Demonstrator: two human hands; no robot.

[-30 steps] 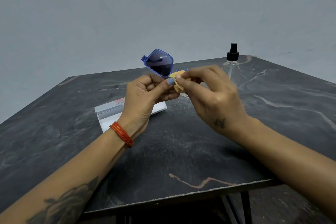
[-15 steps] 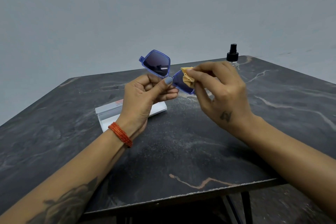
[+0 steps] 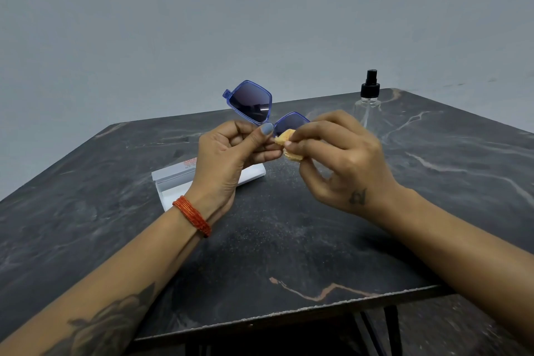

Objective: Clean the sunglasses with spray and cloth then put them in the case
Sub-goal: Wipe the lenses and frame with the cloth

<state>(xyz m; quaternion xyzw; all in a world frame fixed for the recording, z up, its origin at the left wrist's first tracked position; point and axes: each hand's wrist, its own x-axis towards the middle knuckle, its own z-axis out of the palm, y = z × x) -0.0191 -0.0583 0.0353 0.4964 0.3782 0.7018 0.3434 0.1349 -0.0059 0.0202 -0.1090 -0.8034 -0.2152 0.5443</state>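
Left hand grips the blue-framed sunglasses at the bridge, thumb on top, holding them clear above the worktop; one lens stands up at 12 o'clock of that hand. Right hand pinches a folded yellow cloth against the other lens, fingers curled round it. White case lies open on the worktop under the left hand, spray bottle upright at 1 o'clock of the right hand, well apart.

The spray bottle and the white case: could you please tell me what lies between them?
In the head view, both hands, holding the sunglasses and cloth, are between spray bottle and case.
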